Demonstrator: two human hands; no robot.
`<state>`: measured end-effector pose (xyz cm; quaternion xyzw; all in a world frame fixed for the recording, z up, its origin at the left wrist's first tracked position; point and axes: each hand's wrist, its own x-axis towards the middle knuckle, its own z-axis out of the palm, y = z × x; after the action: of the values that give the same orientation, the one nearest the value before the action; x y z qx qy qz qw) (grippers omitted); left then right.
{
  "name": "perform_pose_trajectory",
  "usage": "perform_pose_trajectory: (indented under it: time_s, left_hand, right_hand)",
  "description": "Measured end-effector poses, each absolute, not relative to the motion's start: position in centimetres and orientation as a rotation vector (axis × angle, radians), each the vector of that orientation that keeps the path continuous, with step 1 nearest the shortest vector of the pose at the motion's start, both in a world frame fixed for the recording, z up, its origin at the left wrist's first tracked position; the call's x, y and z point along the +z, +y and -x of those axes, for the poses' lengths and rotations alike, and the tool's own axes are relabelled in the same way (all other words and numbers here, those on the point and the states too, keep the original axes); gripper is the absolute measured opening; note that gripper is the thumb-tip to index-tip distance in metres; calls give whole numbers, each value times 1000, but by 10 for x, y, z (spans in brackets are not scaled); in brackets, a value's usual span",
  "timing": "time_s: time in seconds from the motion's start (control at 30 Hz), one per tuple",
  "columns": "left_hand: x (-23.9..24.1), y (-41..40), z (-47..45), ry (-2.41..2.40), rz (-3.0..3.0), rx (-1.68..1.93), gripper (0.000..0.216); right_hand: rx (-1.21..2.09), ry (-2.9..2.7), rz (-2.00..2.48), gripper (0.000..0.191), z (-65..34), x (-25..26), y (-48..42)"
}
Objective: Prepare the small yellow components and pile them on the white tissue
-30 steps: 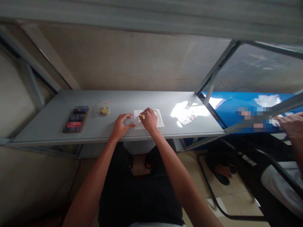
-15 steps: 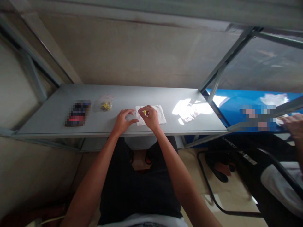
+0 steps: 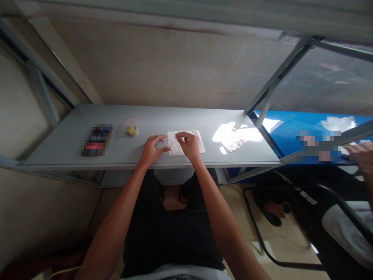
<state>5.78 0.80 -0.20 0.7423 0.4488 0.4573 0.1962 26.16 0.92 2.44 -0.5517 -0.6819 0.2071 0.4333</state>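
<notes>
My left hand [image 3: 152, 151] curls its fingers and thumb around a clear plastic bag [image 3: 163, 144], held low over the grey shelf top. To the right of it, my right hand [image 3: 190, 146] hovers over a white cloth or paper sheet [image 3: 175, 148]. Its fingertips are pinched together, and whatever is between them is too small to make out. A bit of yellow [image 3: 183, 138] shows by those fingers, partly hidden. Farther left lies a clear zip bag [image 3: 124, 126] with small yellow pieces [image 3: 131, 131] inside.
A blurred-out dark and red item [image 3: 96, 140] lies at the left. Clear plastic [image 3: 233, 140] lies in bright sunlight at the right. Beyond the metal frame [image 3: 266, 97], another person's hand [image 3: 361, 153] is over a blue surface [image 3: 279, 128].
My right hand has moved slightly right over the white sheet, away from the clear bag, and less yellow shows beneath it. My left hand stays nearly in place.
</notes>
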Motion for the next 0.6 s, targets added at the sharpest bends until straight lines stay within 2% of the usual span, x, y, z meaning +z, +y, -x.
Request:
perform_pose_trajectory:
  time_s: [0.13,0.3,0.47,0.6]
  left_hand:
    - [-2,9,-57,1262,-2097,1267,62]
    - [-3,9,-58,1273,-2107,1261,59]
    - [-4,9,-58,1270,-2125,1252,55]
    - [-5,10,-57,1282,-2124,1251,56]
  right_hand:
    - [250,-1822,1572,21,-271,19,10]
    - [220,-1972,1636,20,-266,13,7]
    - [174,-1950,1637,26,-262,10,7]
    - [183,-1917,1680,23,-262,9,8]
